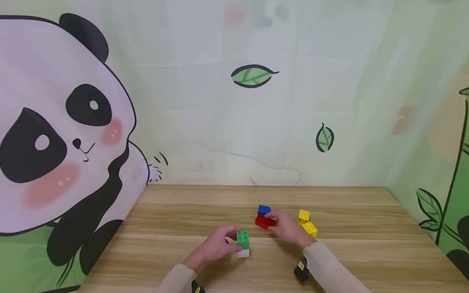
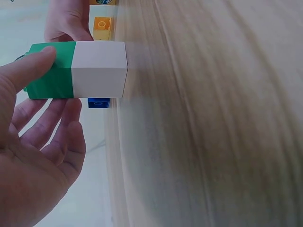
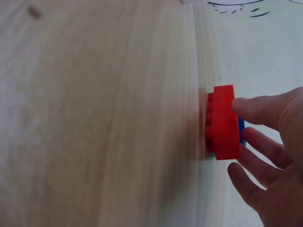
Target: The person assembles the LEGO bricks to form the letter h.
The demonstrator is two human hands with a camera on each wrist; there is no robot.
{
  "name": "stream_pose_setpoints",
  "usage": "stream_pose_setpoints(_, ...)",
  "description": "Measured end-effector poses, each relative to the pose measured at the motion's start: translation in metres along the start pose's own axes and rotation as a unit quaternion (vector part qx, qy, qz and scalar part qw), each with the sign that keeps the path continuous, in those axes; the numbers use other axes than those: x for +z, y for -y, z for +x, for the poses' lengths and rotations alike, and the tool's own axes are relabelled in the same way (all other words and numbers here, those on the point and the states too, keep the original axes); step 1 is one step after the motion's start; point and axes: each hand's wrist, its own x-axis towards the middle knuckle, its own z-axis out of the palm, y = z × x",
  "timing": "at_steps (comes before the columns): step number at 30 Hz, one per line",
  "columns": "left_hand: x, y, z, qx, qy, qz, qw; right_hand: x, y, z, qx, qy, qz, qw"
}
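Observation:
A green toy building brick [image 1: 242, 239] sits stacked on a white brick [image 1: 243, 253] near the front of the table. My left hand [image 1: 219, 244] grips the green brick, thumb on its near side and fingers behind it; the left wrist view shows the white brick [image 2: 99, 70] untouched below. My right hand [image 1: 289, 228] holds a red brick [image 1: 264, 221] between thumb and fingers. In the right wrist view the red brick's [image 3: 225, 123] studs face the table side. Just behind it is a blue brick [image 1: 264, 209], mostly hidden in the right wrist view.
Two yellow bricks [image 1: 309, 229] lie close together right of my right hand. The wood-grain table [image 1: 176, 211] runs back to a cloth backdrop [image 1: 205, 134] printed with a panda and leaves. Each wrist wears a dark strap device [image 1: 301, 268].

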Motion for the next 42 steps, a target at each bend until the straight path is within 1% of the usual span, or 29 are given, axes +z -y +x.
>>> stream_pose_setpoints(4, 0.000, 0.000, 0.000, -0.003, 0.000, -0.003, 1.0000, 0.003, -0.003, 0.001, 0.005, 0.006, -0.007, 0.9999)
stream_pose_setpoints(10, 0.000, -0.001, -0.001, -0.009, 0.001, -0.007, 0.9999, 0.005, -0.006, 0.000, 0.010, 0.018, 0.012, 0.9997)
stream_pose_setpoints(19, -0.001, 0.000, -0.001, -0.017, 0.000, -0.004, 0.9998, 0.003, -0.002, -0.004, 0.021, 0.055, 0.017, 0.9981)
stream_pose_setpoints(22, -0.001, 0.000, -0.002, -0.019, 0.001, -0.002, 0.9998, 0.002, -0.001, -0.007, 0.018, 0.063, 0.019, 0.9977)
stream_pose_setpoints(28, 0.000, 0.000, -0.004, -0.023, 0.005, -0.009, 0.9997, 0.001, 0.001, -0.013, 0.002, 0.068, 0.017, 0.9975)
stream_pose_setpoints(33, 0.000, 0.002, -0.005, -0.027, 0.003, -0.015, 0.9995, 0.000, 0.002, -0.016, -0.004, 0.073, 0.036, 0.9967)
stream_pose_setpoints(37, 0.000, 0.002, -0.005, -0.027, 0.003, -0.016, 0.9995, -0.004, 0.006, -0.020, -0.027, 0.067, 0.048, 0.9962)
stream_pose_setpoints(42, 0.002, 0.000, -0.006, -0.030, 0.004, -0.024, 0.9993, -0.012, 0.013, -0.027, -0.055, 0.050, 0.059, 0.9955)
